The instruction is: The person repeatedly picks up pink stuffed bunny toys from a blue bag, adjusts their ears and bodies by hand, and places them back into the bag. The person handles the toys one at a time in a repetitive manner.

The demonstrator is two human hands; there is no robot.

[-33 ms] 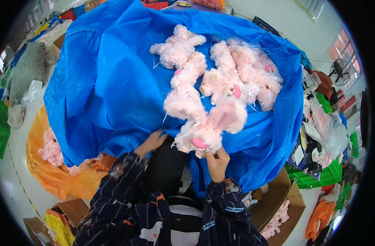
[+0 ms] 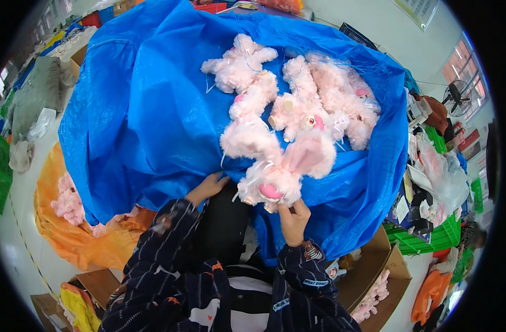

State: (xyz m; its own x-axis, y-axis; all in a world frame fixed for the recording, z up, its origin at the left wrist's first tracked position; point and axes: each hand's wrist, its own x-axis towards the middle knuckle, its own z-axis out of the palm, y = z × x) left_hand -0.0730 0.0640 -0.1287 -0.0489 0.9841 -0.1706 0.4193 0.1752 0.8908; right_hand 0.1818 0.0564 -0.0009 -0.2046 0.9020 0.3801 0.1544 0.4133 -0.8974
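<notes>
Directly in front of me is a fluffy pink plush rabbit (image 2: 272,182), with large ears spread toward the far side and a bright pink muzzle facing me. My right hand (image 2: 295,220) pinches its near lower edge between thumb and fingers. My left hand (image 2: 210,187) lies at the near edge of a blue woven plastic sheet (image 2: 159,127), beside my dark trouser leg. Its fingers are stretched to the right, and nothing shows in them. More pink plush pieces (image 2: 297,110) with loose threads lie on the sheet beyond the rabbit.
An orange bag (image 2: 59,221) with pink plush pieces sits at the left. Cardboard boxes (image 2: 369,271) stand near my right side, one holding pink plush. Farther right are a green crate (image 2: 430,240) and clear plastic bags (image 2: 446,177). A fan (image 2: 458,97) stands by the window.
The rabbit's head has shifted slightly to the right, and my left hand has moved a little the same way. My right hand stays at the rabbit's lower edge.
</notes>
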